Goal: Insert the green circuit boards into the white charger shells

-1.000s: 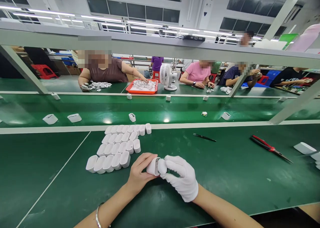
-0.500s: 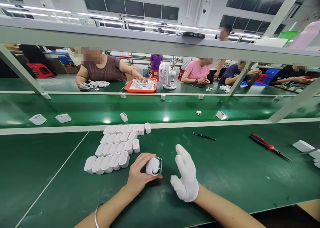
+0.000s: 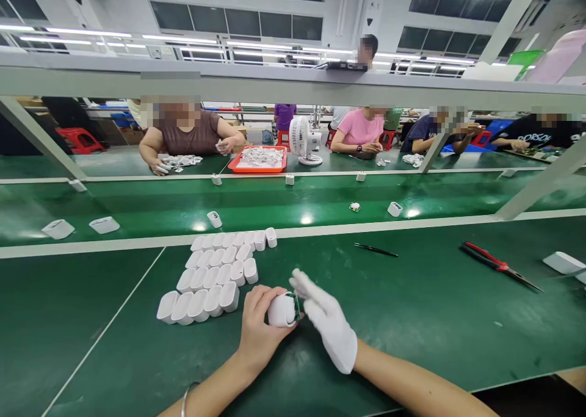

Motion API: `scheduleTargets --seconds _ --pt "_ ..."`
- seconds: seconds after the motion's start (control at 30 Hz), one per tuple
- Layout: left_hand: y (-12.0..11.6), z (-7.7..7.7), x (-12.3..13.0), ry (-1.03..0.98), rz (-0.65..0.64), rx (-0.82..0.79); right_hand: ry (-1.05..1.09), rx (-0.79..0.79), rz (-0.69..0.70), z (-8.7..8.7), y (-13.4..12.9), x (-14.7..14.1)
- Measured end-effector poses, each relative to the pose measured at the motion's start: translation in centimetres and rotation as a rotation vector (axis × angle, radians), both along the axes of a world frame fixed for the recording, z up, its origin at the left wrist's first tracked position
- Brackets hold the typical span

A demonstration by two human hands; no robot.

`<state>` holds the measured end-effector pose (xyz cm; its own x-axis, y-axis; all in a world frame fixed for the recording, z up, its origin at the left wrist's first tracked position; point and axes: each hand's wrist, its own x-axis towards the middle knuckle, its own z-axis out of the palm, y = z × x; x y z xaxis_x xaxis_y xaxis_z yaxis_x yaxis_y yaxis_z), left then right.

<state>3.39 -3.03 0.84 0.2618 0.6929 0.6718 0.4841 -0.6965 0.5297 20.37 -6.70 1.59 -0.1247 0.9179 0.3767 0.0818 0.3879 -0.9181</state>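
My bare left hand (image 3: pixel 259 328) is wrapped round a white plastic housing (image 3: pixel 279 311), with its open end turned to the right. A green circuit board (image 3: pixel 297 306) sticks out of that end. My right hand (image 3: pixel 328 322), in a white glove, is open with its fingers stretched out, and the fingers lie against or very close to the board's outer edge; whether they touch cannot be made out. Rows of similar white housings (image 3: pixel 198 306) stand on the green bench (image 3: pixel 412 331) to the left of my left hand.
Black tweezers (image 3: pixel 376 250) and red-handled pliers (image 3: pixel 501 265) lie on the right. More white cases (image 3: pixel 565 264) sit at the right edge. Beyond the white strip, loose housings (image 3: pixel 104 224) and a small board (image 3: pixel 354 207) rest on the green surface. Co-workers sit opposite, near a fan (image 3: pixel 300 137) and red tray (image 3: pixel 259 169).
My gloved right hand has moved left to the board in the housing. My left hand still holds the housing, slightly turned. A co-worker opposite has drawn a hand back from the red tray.
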Motion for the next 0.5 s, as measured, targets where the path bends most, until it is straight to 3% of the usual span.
scheduleTargets --seconds 0.07,0.13,0.3,0.5 --pt "-0.4 -0.1 0.4 0.031 0.059 0.023 0.251 -0.254 -0.077 0.0 0.2 -0.5" --pt "-0.8 -0.2 0.9 0.061 0.078 0.030 0.277 -0.369 -0.059 0.0 0.2 -1.0" --pt "-1.3 -0.7 1.7 0.078 0.081 -0.028 0.061 -0.277 -0.057 -0.9 -0.2 -1.9" --pt "-2.3 -1.4 2.1 0.077 0.072 -0.228 -0.008 -0.298 -0.221 -3.5 -0.4 -3.4"
